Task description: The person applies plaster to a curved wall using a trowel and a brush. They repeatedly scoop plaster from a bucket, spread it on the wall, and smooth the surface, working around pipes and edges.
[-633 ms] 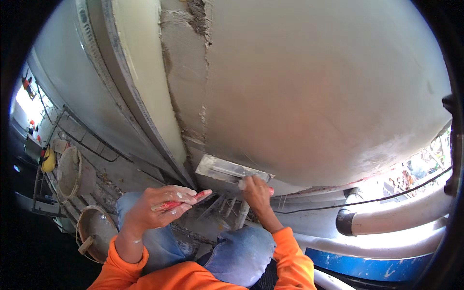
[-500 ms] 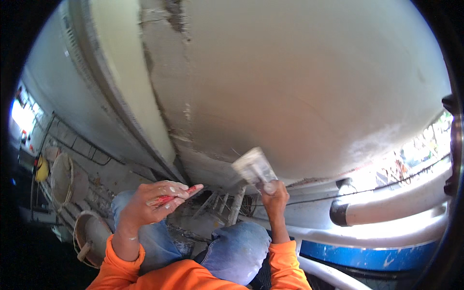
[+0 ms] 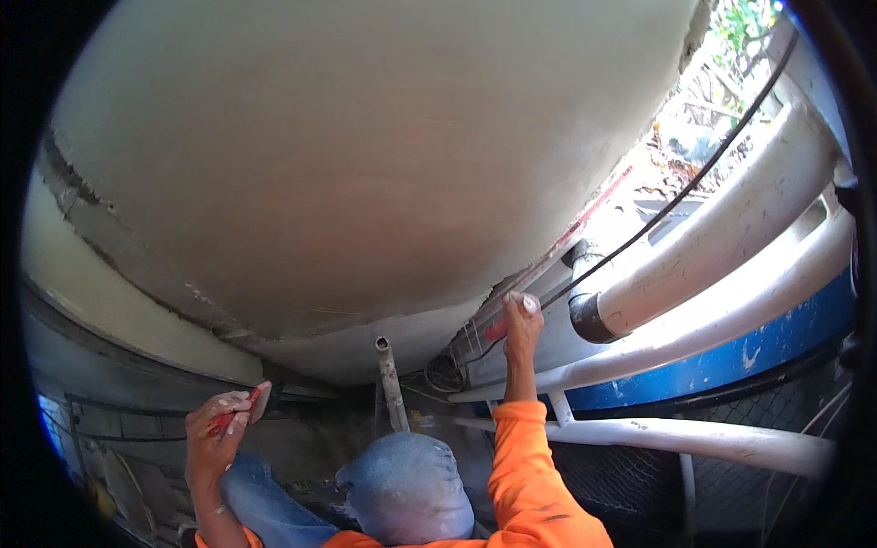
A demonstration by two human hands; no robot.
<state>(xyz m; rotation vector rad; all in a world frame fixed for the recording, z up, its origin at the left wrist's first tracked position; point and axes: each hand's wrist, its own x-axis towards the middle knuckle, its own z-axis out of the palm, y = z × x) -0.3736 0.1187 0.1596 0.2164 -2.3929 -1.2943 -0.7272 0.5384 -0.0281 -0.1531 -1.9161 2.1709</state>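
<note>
My left hand point(image 3: 215, 425), low at the left, is closed round a putty knife point(image 3: 261, 402) with a red handle and a short pale blade. Plaster smears whiten its fingers. My right hand point(image 3: 523, 320) reaches forward to the lower right edge of a smooth grey plastered wall point(image 3: 384, 173). Its fingers are closed on a broad-bladed putty knife point(image 3: 496, 329); a bit of red shows beside the hand, while the blade is blurred and hard to make out. Whether that blade touches the wall I cannot tell.
Thick white pipes point(image 3: 713, 247) and a blue band point(image 3: 676, 374) run along the right. A dark cable point(image 3: 676, 201) crosses in front of them. A metal tube point(image 3: 391, 384) stands upright ahead of my knee point(image 3: 406, 489). A pale yellowish strip point(image 3: 128, 310) borders the wall at left.
The view has swung to the right. My right hand has moved from in front of the wall to its lower right edge, turning the broad blade. The left hand still grips its red-handled tool.
</note>
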